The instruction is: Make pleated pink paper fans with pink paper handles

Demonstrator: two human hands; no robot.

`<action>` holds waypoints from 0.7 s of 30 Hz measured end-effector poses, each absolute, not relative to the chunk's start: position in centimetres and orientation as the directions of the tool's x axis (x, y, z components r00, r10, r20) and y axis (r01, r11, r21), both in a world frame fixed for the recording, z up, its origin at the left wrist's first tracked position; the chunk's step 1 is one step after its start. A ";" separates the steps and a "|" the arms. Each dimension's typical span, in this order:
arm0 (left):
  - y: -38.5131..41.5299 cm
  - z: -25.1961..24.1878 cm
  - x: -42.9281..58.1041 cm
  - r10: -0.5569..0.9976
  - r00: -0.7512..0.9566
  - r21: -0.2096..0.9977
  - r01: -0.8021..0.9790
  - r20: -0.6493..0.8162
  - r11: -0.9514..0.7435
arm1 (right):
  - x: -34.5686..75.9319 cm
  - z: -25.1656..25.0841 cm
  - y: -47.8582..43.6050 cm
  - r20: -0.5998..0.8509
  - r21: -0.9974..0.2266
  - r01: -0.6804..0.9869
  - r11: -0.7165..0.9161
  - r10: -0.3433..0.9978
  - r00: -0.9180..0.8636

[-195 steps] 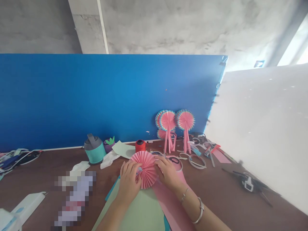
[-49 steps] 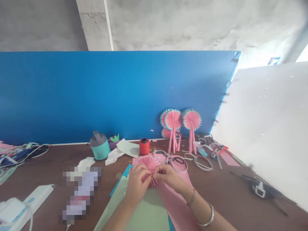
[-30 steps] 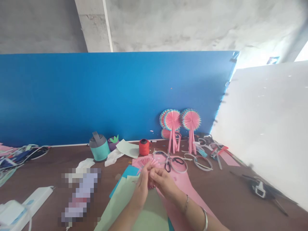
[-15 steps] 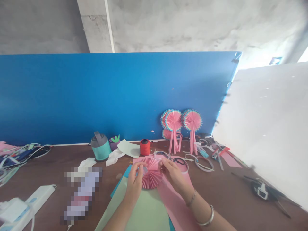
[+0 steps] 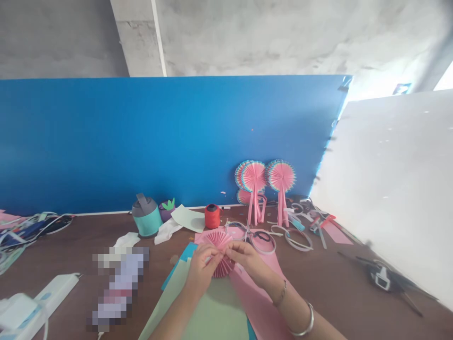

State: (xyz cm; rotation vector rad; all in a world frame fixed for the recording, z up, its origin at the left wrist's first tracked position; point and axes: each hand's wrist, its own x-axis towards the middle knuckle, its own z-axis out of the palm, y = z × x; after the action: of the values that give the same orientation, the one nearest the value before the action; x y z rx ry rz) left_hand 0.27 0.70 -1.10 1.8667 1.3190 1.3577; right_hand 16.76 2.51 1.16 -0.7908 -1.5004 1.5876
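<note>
A round, pleated pink paper fan (image 5: pixel 218 239) is held above the stacked paper, its folds spreading out from the centre. My left hand (image 5: pixel 202 265) is closed on its left side, thumb and fingertips pinching near the middle. From the other side my right hand (image 5: pixel 247 259) pinches at the same middle spot, fingertips almost against those of the left. Whatever lies exactly between the fingertips is hidden. Beneath the hands are a pale green sheet (image 5: pixel 208 307) and a pink sheet (image 5: pixel 256 295), with a blue sheet (image 5: pixel 179 267) sticking out at the left.
Finished-looking pink fans (image 5: pixel 282 176) lean on the blue partition (image 5: pixel 141 137). A red thread spool (image 5: pixel 212 217), scissors (image 5: pixel 262 236), white strip rings (image 5: pixel 299 240) and a teal container (image 5: pixel 146 222) stand behind the hands. At left is a power strip (image 5: pixel 53 295); at right, a glue gun (image 5: pixel 382 277).
Both hands have come together from the fan's two sides to its centre, and their fingertips now nearly touch. The view has shifted very slightly.
</note>
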 end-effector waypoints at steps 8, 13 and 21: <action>0.6 -1.0 0.3 0.894 0.082 0.792 0.433 0.440 -0.430 | 17.3 1.0 2.9 0.049 -0.998 -0.065 0.018 0.847 -0.530; 0.5 -1.0 0.5 0.909 0.080 0.805 0.438 0.409 -0.400 | 17.5 1.0 2.9 0.026 -1.000 -0.002 0.030 0.836 -0.548; 0.4 -1.2 0.7 0.924 0.072 0.837 0.401 0.376 -0.372 | 17.3 0.3 3.2 0.089 -0.986 0.077 0.147 0.862 -0.500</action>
State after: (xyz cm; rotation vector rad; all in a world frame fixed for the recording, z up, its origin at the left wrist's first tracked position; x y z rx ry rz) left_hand 0.73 0.39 -1.17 1.8244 1.3122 1.2765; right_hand 17.26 3.19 0.26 -0.9065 -1.7255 1.4228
